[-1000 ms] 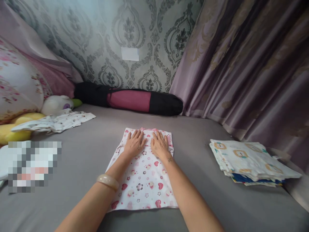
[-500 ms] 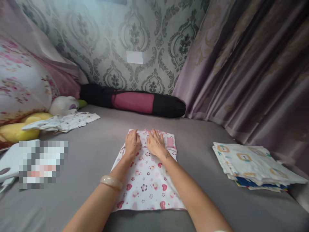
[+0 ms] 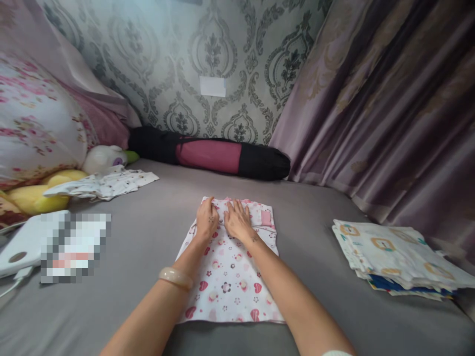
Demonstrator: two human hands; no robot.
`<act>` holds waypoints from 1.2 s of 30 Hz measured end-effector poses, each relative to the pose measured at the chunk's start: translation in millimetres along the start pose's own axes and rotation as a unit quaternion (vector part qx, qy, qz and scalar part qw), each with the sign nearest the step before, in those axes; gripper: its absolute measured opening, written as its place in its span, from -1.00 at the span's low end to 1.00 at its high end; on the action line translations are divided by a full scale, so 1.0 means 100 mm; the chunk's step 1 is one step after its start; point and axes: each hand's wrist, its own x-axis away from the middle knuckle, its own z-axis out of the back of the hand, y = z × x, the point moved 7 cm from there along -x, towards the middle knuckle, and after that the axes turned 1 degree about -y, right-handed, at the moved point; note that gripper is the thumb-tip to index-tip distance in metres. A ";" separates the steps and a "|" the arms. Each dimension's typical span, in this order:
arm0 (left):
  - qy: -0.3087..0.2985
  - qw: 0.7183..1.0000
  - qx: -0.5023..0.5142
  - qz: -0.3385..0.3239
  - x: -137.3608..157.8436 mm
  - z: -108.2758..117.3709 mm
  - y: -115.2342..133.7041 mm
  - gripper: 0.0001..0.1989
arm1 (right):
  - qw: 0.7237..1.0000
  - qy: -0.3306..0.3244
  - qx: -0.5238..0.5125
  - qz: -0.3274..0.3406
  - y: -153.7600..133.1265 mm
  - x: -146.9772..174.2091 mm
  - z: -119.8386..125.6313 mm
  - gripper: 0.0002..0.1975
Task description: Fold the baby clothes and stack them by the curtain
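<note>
A white garment [image 3: 232, 291] printed with red hearts, pink figures and small flowers lies folded on the grey bed sheet, its far end turned over in a band with a pink patch. On the far left part of that band rests my left hand [image 3: 207, 218], its fingers bent and close together on the cloth; the fingertips are partly hidden. My right hand [image 3: 238, 218] lies beside it, palm down on the band, fingers stretched and spread. A pale bangle [image 3: 175, 278] circles my left wrist.
A stack of folded cloths [image 3: 401, 249] lies at the right. Along the wall stretches a black and maroon long bag [image 3: 210, 154]. To the left are a spotted white cloth [image 3: 111, 183], plush toys [image 3: 33, 198] and a white device [image 3: 33, 242] with a cable.
My right hand has slid slightly left over the band, nearer to my left hand. The whole view has shifted a little. The garment keeps its shape.
</note>
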 end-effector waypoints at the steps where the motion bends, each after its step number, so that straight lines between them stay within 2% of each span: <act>1: -0.002 1.000 0.002 0.001 0.00 0.00 0.00 -0.56 | 1.000 0.001 -0.002 0.005 -0.04 -0.02 0.00 -0.48; 7: -0.004 1.000 0.012 -0.002 -0.01 -0.02 -0.02 -0.56 | 1.000 0.008 -0.002 0.030 -0.19 -0.15 -0.04 -0.49; 12: -0.007 1.000 0.016 -0.001 -0.02 -0.04 -0.05 -0.57 | 1.000 -0.014 -0.010 0.021 -0.19 -0.20 -0.15 -0.48; 16: -0.020 1.000 -0.005 -0.013 -0.01 -0.06 -0.02 -0.58 | 0.999 -0.010 -0.018 0.029 -0.19 -0.18 -0.14 -0.49; 22: -0.050 0.993 -0.094 -0.046 0.06 -0.08 0.15 -0.58 | 0.997 0.061 -0.015 -0.047 0.11 -0.10 0.06 -0.47; 28: -0.093 0.980 -0.163 -0.059 0.11 -0.14 0.21 -0.56 | 0.993 0.061 0.009 -0.102 0.48 -0.03 0.11 -0.46; 36: -0.130 0.960 -0.220 -0.112 0.14 -0.20 0.26 -0.60 | 0.993 0.055 0.009 -0.103 0.53 0.02 0.05 -0.47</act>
